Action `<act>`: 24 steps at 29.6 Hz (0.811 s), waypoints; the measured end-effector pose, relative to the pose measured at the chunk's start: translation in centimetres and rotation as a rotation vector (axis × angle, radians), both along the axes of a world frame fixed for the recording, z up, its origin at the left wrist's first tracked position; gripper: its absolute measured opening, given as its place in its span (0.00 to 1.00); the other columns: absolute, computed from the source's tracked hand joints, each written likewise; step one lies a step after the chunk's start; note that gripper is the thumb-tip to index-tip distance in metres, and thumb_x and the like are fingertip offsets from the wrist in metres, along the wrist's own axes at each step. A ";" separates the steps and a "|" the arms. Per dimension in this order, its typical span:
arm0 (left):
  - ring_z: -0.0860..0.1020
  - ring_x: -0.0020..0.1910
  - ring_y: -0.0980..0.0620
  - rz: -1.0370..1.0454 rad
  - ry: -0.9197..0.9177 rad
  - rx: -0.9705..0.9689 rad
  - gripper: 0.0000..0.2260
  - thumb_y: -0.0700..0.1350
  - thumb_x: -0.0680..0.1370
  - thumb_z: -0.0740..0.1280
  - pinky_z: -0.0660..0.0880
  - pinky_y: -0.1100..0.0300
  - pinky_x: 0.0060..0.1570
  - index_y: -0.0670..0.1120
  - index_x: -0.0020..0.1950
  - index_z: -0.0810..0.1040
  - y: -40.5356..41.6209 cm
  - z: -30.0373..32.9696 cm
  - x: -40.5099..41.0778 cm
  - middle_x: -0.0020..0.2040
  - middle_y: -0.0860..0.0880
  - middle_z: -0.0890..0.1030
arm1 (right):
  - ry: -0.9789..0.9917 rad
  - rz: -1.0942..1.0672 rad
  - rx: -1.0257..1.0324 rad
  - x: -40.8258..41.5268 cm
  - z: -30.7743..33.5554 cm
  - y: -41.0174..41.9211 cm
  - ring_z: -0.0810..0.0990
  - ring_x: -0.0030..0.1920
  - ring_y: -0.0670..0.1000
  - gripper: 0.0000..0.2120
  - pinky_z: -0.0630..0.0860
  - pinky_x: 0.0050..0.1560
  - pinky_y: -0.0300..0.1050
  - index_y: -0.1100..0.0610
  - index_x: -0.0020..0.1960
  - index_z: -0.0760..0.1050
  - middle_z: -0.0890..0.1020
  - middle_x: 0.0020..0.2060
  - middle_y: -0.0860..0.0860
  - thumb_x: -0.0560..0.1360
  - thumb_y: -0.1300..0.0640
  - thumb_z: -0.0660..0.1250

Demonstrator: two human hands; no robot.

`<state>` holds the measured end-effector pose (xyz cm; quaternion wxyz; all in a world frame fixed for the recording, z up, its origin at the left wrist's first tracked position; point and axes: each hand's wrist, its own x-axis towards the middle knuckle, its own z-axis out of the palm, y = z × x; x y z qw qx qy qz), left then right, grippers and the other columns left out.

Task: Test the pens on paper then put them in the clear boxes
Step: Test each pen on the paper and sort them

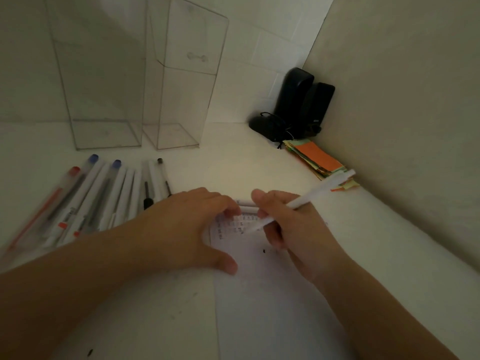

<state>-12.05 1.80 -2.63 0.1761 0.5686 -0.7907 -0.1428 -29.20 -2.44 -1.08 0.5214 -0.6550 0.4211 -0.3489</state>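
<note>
On the white surface [259, 162] I see two upright clear boxes [145, 81]. The paper [265, 294] carries writing too blurred to read. My left hand [189, 229] lies flat on it, fingers relaxed. My right hand [293, 229] grips a white pen [301, 201], tip down-left on the paper, tail up-right.

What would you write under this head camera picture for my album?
Right hand tests a white pen on paper, left hand steadying it.
</note>
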 end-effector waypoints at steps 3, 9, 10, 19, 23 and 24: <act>0.67 0.52 0.63 -0.004 0.054 0.015 0.33 0.66 0.61 0.70 0.65 0.67 0.53 0.62 0.63 0.64 -0.2 -0.1 0.1 0.52 0.64 0.67 | 0.157 0.038 -0.104 0.5 -1.0 0.0 0.70 0.24 0.46 0.08 0.66 0.25 0.38 0.55 0.36 0.71 0.74 0.23 0.49 0.71 0.60 0.68; 0.68 0.50 0.65 -0.026 0.159 0.089 0.27 0.60 0.61 0.73 0.63 0.75 0.45 0.66 0.55 0.64 -0.5 0.0 0.9 0.49 0.67 0.67 | 0.144 -0.080 -0.216 1.2 -2.2 0.0 0.64 0.22 0.45 0.12 0.60 0.22 0.37 0.60 0.31 0.65 0.68 0.23 0.53 0.68 0.64 0.67; 0.68 0.50 0.66 -0.033 0.161 0.088 0.26 0.60 0.62 0.73 0.62 0.75 0.45 0.67 0.54 0.64 -0.6 0.0 0.9 0.49 0.68 0.67 | 0.143 -0.084 -0.232 1.3 -2.1 0.0 0.63 0.23 0.46 0.12 0.60 0.21 0.36 0.60 0.31 0.65 0.68 0.23 0.54 0.69 0.67 0.66; 0.66 0.49 0.70 -0.073 0.154 0.071 0.25 0.61 0.62 0.73 0.62 0.76 0.45 0.65 0.53 0.64 -0.6 -0.1 1.0 0.47 0.69 0.67 | 0.169 -0.093 -0.302 1.5 -2.7 0.0 0.67 0.25 0.48 0.11 0.64 0.23 0.38 0.65 0.32 0.64 0.72 0.24 0.57 0.68 0.67 0.65; 0.65 0.49 0.72 -0.077 0.157 0.067 0.25 0.61 0.62 0.73 0.62 0.77 0.44 0.66 0.52 0.64 -0.6 -0.2 1.1 0.47 0.69 0.67 | 0.209 -0.102 -0.364 1.7 -2.8 0.1 0.66 0.24 0.44 0.09 0.62 0.22 0.34 0.61 0.30 0.65 0.70 0.23 0.53 0.64 0.59 0.64; 0.65 0.49 0.72 -0.081 0.154 0.065 0.25 0.61 0.62 0.73 0.62 0.78 0.44 0.66 0.52 0.64 -0.7 -0.2 1.1 0.46 0.69 0.67 | 0.207 -0.107 -0.359 1.6 -2.9 0.0 0.66 0.24 0.44 0.09 0.63 0.22 0.34 0.61 0.30 0.65 0.70 0.23 0.53 0.64 0.59 0.64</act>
